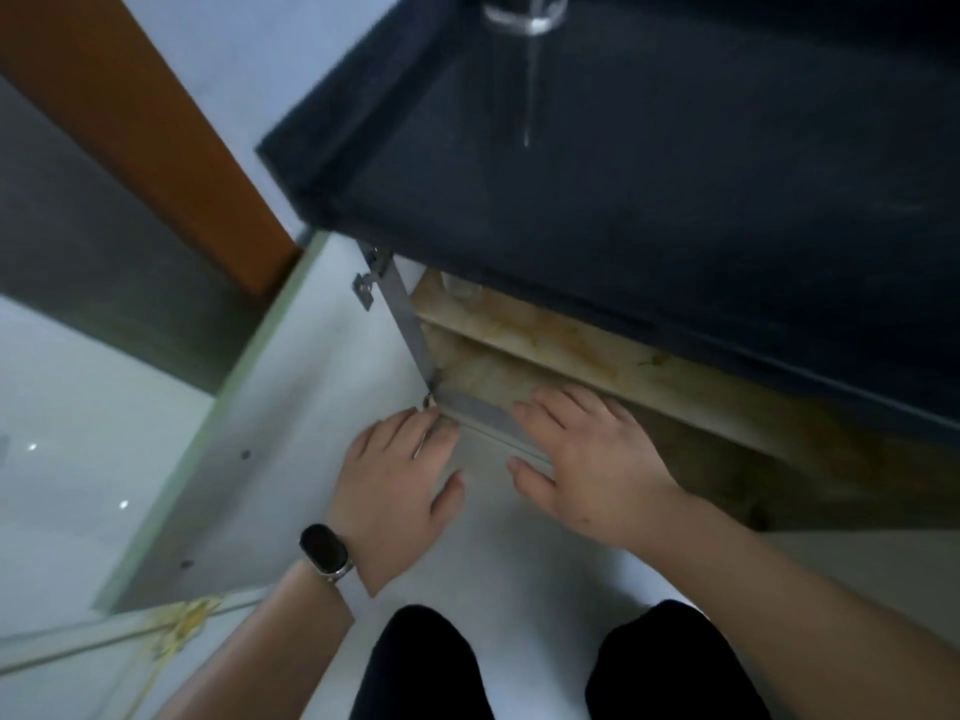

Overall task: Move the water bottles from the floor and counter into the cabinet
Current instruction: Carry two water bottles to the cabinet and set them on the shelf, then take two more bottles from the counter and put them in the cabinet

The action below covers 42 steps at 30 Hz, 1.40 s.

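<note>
Hands are hovering empty at the near edge of the open under-counter cabinet (571, 350): left hand (397, 491) (black wristband (324, 553)) spread flat, right hand (587, 459) spread wide. Clear plastic water bottle (524, 15) is standing far back on the dark blue-black tabletop (675, 174).

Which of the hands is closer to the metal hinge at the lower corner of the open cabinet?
Left. The left hand has its fingertips almost touching the hinge, just below it. The right hand lies further right, flat on the cabinet's bottom edge.
</note>
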Each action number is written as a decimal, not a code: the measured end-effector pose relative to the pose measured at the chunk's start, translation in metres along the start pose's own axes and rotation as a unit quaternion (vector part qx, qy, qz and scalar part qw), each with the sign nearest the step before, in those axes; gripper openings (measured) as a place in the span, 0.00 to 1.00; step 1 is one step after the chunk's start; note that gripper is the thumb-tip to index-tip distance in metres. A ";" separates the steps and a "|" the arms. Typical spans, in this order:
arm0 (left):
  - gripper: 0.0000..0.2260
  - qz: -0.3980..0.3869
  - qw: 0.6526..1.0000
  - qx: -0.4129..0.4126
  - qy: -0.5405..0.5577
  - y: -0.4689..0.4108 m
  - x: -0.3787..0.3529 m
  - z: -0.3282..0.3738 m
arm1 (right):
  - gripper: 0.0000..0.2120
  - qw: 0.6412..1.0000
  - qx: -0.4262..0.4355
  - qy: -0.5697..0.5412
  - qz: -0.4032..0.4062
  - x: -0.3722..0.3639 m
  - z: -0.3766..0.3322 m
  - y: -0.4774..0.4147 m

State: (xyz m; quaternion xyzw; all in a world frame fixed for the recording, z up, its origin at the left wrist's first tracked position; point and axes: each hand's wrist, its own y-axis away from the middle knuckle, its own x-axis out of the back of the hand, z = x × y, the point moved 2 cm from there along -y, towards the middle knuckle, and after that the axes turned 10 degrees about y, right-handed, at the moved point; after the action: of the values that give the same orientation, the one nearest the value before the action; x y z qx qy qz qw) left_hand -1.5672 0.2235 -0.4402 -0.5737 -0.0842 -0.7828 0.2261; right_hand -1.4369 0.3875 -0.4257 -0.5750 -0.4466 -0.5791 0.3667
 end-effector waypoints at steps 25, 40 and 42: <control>0.21 0.044 0.964 -0.258 0.048 -0.076 0.282 0.177 | 0.29 0.965 -0.192 0.144 0.105 0.333 -0.002 0.149; 0.22 -0.022 0.858 -0.503 0.105 -0.076 0.270 0.309 | 0.26 0.862 -0.465 0.184 0.086 0.351 -0.016 0.312; 0.22 -0.026 0.846 -0.522 0.103 -0.070 0.268 0.328 | 0.26 0.850 -0.489 0.178 0.084 0.354 -0.015 0.332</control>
State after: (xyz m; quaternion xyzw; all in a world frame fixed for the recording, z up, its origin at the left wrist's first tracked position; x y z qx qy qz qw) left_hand -1.3804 0.3446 -0.0733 -0.5204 0.3458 -0.7716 -0.1192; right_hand -1.1554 0.2952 -0.0413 -0.6027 0.0171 -0.7819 0.1584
